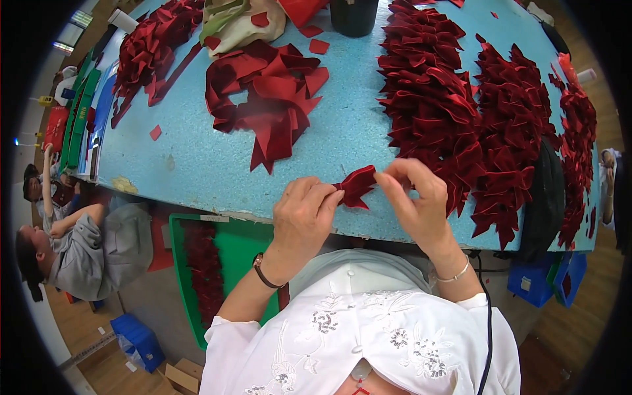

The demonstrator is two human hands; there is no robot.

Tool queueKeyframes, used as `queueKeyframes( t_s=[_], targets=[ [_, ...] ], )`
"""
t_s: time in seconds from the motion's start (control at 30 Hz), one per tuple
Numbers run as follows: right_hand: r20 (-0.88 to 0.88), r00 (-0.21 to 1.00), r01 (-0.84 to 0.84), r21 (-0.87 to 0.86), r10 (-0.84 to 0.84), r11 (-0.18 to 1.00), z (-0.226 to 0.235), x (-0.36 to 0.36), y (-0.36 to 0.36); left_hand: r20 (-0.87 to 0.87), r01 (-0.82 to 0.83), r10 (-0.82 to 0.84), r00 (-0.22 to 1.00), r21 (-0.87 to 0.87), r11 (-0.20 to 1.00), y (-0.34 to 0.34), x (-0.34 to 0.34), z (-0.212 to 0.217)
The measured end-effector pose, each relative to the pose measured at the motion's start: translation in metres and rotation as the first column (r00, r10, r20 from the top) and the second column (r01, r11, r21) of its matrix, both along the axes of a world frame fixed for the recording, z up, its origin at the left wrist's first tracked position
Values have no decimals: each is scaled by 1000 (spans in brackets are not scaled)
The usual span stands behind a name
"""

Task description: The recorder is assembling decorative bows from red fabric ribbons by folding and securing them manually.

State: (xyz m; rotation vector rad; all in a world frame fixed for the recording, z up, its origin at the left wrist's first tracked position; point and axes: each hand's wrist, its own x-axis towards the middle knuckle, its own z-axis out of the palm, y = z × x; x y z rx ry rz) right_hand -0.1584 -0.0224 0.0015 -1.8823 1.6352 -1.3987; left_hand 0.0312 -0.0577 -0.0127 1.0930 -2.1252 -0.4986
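Note:
A dark red velvet bow [356, 187] is held over the near edge of the blue table [178, 151]. My left hand [304, 209] is closed on the bow's left side, its fingers and thumb pinching near the middle. At the bow's right end, my right hand [417, 197] has thumb and forefinger brought together at the tip. Beyond my hands lies a loose heap of cut red ribbon strips [270, 92]. To the right, finished-looking bows [431, 99] are stacked in a long overlapping row.
More bow rows [510, 131] and a black cloth [545, 197] lie farther right. Another ribbon pile [158, 46], a cloth bag [243, 29] and a dark container [353, 16] are at the back. A green bin [243, 247] stands below the edge; a seated person [85, 250] is at left.

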Motion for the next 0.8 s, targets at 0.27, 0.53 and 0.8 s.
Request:
queueKeyframes(
  t_s=[0.27,0.53,0.8],
  targets=[
    [10,998,-60,290,60,955,-4,22,26,50,-30,31,998,-13,999,-5,-9,-3],
    [-147,984,-92,95,106,991,-23,27,26,58,8,-11,998,47,999,-5,-8,9],
    [-149,983,-100,67,109,993,-25,27,29,49,27,-31,998,85,996,-12,-12,-2]
  ],
)
